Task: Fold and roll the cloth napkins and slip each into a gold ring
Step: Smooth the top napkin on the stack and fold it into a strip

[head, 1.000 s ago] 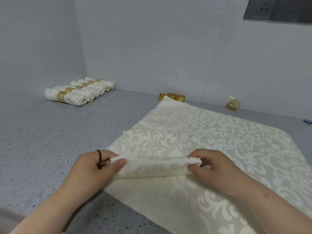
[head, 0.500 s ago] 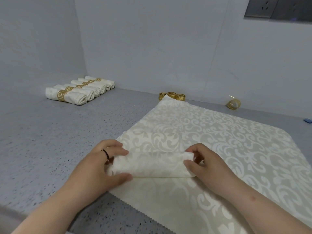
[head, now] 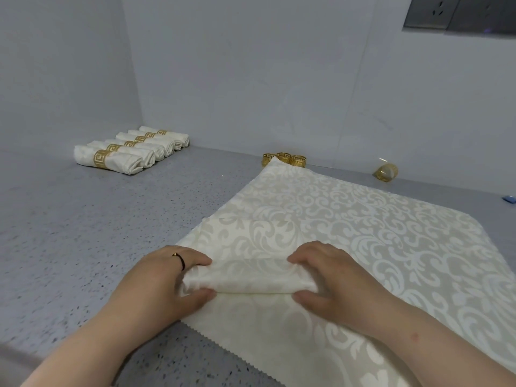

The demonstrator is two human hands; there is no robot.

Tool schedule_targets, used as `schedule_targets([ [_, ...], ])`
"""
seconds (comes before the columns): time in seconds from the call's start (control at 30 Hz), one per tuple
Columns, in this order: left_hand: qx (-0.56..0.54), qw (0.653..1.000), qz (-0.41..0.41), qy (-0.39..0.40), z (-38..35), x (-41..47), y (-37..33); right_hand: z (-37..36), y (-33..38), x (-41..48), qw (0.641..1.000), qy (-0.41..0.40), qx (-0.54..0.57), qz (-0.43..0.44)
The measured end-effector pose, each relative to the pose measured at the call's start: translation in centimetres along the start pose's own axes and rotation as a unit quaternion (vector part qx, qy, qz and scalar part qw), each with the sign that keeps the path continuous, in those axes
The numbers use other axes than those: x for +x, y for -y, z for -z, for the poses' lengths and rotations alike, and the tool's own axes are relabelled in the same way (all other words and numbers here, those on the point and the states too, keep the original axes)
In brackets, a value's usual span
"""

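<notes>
A cream damask napkin (head: 363, 227) lies spread on the grey speckled counter (head: 97, 233). Its near corner is rolled into a short tube (head: 248, 277) across the cloth. My left hand (head: 164, 283) grips the tube's left end, thumb under and fingers over it. At the right end, my right hand (head: 326, 280) pinches the tube the same way. Three loose gold rings (head: 284, 159) stand at the napkin's far corner by the wall. A further gold ring (head: 386, 172) lies on its side further right.
Several rolled napkins in gold rings (head: 131, 152) lie in a row at the back left near the corner of the walls. A small blue object (head: 509, 199) sits at the right edge. A wall socket panel (head: 458, 12) is at top right.
Both hands have rolled the napkin's near corner further away from me, turning a loose fold into a thicker tube. My fingers now wrap over its ends.
</notes>
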State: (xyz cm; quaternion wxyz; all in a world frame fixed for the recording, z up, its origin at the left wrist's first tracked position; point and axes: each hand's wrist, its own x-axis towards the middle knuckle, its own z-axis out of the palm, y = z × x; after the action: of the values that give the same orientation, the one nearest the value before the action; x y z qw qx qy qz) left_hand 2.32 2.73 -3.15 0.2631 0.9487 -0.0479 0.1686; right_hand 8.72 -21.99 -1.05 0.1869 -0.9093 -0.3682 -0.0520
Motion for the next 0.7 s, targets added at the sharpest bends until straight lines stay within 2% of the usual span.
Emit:
schedule_targets([
  [0.07, -0.004, 1.0, -0.002, 0.02, 0.0, 0.1, 0.3, -0.1, 0.0, 0.0, 1.0, -0.002, 0.005, 0.011],
  [0.13, -0.054, 0.998, 0.032, 0.005, 0.1, -0.1, 0.2, 0.1, 0.2, -0.2, 0.999, 0.003, 0.033, -0.006],
  [0.23, -0.133, 0.988, 0.073, -0.034, 0.0, -0.3, 0.1, 0.5, 0.2, -0.4, 0.988, -0.006, 0.14, -0.068],
  [0.4, -0.163, 0.98, 0.093, -0.063, -0.2, 0.3, -0.2, 0.2, -0.5, 0.0, 0.95, -0.03, 0.256, -0.177],
  [0.53, -0.142, 0.98, 0.099, -0.096, -0.2, 0.7, -0.4, -0.1, -0.1, 0.1, 0.95, -0.064, 0.238, -0.194],
  [0.63, -0.106, 0.989, 0.048, -0.095, -0.7, 0.9, 0.1, -0.4, 0.2, 0.1, 0.958, -0.065, 0.204, -0.192],
  [0.7, -0.097, 0.991, 0.009, -0.088, -1.0, 0.8, 0.3, -0.8, 0.0, 0.2, 0.97, -0.067, 0.143, -0.183],
])
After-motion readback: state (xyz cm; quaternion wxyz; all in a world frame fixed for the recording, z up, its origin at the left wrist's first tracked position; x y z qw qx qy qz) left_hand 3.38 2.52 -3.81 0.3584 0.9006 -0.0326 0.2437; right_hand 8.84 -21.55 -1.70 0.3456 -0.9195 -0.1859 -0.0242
